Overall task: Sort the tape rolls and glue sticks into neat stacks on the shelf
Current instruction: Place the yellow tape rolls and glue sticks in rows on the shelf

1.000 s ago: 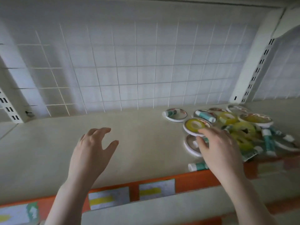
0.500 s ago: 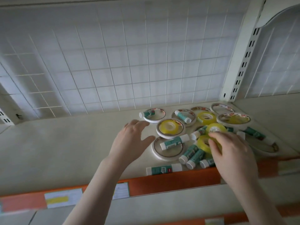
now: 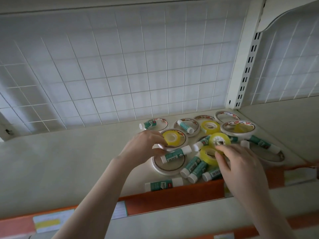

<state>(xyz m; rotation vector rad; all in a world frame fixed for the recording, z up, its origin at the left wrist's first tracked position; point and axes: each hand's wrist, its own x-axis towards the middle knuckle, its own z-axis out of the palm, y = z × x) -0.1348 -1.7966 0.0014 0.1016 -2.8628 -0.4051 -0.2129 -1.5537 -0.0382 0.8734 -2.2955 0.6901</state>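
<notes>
My left hand point(image 3: 144, 149) grips a white tape roll point(image 3: 174, 139) at frame centre; my right hand point(image 3: 241, 163) pinches a yellow roll point(image 3: 219, 141) on the shelf point(image 3: 69, 163).

Both bare forearms rose from the bottom of the frame toward the right of centre. The left hand point(image 3: 144, 147) sat near mid-frame, back to the camera, fingers curled forward and thumb tucked below, gripping a roll's rim. The right hand point(image 3: 241, 163) lay lower right, back up, its fingers point(image 3: 222, 150) bent and pinching at a yellow roll.
</notes>
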